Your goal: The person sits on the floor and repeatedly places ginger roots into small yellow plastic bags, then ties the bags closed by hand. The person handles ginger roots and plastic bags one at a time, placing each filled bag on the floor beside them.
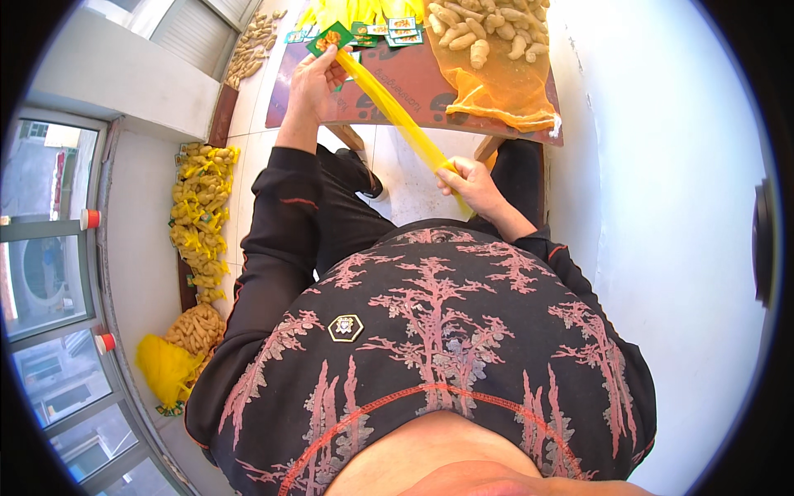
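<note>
A yellow mesh bag (397, 115), empty and pulled into a long narrow strip, stretches diagonally between my two hands. My left hand (314, 80) pinches its upper end by a green picture label (329, 41), above the table's near left part. Lower and to the right, my right hand (469, 183) grips the other end over the gap before my lap. A short tail of mesh hangs below that hand. Beyond my left hand, more green labels (403, 32) and yellow mesh bags (353, 11) lie on the reddish-brown tabletop (403, 80).
Tan knobbly root tubers (477, 31) lie on an orange mesh sack (496, 99) at the table's right. Loose tubers (251, 53) cover floor at far left. Filled yellow mesh bags (201, 211) line the left wall, near a yellow bundle (164, 369). A white wall (670, 217) stands right.
</note>
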A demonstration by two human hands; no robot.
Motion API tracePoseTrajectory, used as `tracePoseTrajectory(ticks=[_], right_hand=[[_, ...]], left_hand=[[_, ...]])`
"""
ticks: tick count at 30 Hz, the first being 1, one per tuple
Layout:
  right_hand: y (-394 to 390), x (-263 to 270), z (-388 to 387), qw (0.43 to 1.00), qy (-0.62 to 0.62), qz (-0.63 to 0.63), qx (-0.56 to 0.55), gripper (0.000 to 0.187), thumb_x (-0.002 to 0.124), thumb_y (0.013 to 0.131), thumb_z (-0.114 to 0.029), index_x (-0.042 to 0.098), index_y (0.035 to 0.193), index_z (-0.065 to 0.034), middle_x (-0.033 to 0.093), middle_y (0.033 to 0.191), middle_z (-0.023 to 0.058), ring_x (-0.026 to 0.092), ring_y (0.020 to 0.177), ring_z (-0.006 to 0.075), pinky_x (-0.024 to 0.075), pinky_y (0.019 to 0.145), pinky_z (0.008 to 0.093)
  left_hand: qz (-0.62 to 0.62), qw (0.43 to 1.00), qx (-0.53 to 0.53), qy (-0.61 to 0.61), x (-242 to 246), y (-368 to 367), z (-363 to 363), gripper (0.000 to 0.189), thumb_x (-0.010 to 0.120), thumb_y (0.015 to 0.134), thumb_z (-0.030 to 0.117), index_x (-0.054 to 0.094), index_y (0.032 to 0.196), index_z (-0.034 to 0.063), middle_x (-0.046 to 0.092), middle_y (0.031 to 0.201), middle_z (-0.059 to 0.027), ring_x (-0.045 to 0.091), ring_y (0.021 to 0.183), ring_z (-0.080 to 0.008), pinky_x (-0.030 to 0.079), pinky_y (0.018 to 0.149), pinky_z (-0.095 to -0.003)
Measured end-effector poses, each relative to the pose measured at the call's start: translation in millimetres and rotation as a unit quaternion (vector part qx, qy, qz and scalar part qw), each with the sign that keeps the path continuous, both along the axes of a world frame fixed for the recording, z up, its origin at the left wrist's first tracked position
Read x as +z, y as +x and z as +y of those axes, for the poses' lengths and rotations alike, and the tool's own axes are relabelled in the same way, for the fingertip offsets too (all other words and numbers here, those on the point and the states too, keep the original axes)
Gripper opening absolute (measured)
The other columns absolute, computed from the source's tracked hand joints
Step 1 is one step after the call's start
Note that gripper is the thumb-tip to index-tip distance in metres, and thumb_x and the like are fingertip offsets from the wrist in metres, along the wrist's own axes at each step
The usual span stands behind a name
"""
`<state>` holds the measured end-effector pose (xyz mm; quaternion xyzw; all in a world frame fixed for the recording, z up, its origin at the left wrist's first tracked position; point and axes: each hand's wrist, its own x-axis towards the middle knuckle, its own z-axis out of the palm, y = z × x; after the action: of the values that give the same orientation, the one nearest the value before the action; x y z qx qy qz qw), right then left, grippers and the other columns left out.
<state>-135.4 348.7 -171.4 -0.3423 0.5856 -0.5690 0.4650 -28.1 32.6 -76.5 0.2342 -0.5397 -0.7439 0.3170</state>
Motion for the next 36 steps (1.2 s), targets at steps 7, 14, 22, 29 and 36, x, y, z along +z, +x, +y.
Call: tracePoseTrajectory(ticks=[7,14,22,29,36], right_hand=[[-3,-23,31,0.999,0.039,-0.034,-0.015,0.024,0.059,0.101,-0.023,0.064,0.1,-0.0005,0.065,0.083,0.0026,0.058,0.069,0.0067,0.0481,0.069,0.023],[-16,-14,-5,1.0,0.02,0.011,-0.019,0.022,0.06,0.099,-0.023,0.064,0.096,-0.0017,0.064,0.08,0.0023,0.058,0.067,0.0073,0.049,0.062,0.0241],[-35,0,-61,0.999,0.013,0.006,-0.043,0.028,0.063,0.096,-0.025,0.063,0.111,-0.0011,0.07,0.091,0.0058,0.066,0.074,0.0108,0.0498,0.062,0.0249],[-23,-45,-13,0.994,0.098,-0.041,0.0,0.025,0.062,0.097,-0.026,0.063,0.106,-0.0025,0.071,0.092,0.0079,0.067,0.076,0.0121,0.0501,0.064,0.0255],[-25,-18,20,0.994,0.062,-0.028,-0.089,0.022,0.061,0.098,-0.023,0.063,0.101,-0.0014,0.069,0.088,0.0063,0.065,0.075,0.01,0.0504,0.066,0.0241]], left_hand=[[-0.072,0.997,-0.01,-0.037,-8,-47,-50,0.022,0.066,0.097,0.025,0.067,0.1,0.0028,0.073,0.093,-0.0041,0.06,0.07,-0.0072,0.055,0.071,-0.0229],[-0.068,0.996,0.008,-0.062,-13,-109,-91,0.026,0.074,0.091,0.023,0.066,0.097,-0.0008,0.054,0.071,0.0021,0.037,0.047,-0.0018,0.027,0.04,-0.0182],[-0.235,0.876,0.155,-0.393,-36,-132,-44,0.056,0.076,0.083,0.034,0.064,0.122,-0.0044,0.072,0.108,-0.0191,0.07,0.095,-0.0253,0.054,0.084,-0.0349],[-0.076,0.743,-0.038,-0.664,-38,-99,133,0.042,0.079,0.073,0.021,0.067,0.111,0.0059,0.065,0.119,-0.0164,0.061,0.11,-0.0367,0.048,0.097,-0.0449],[-0.076,0.783,-0.057,-0.614,-52,-115,135,0.019,0.07,0.079,0.011,0.07,0.097,0.0038,0.069,0.108,-0.0145,0.063,0.102,-0.0358,0.051,0.09,-0.0428]])
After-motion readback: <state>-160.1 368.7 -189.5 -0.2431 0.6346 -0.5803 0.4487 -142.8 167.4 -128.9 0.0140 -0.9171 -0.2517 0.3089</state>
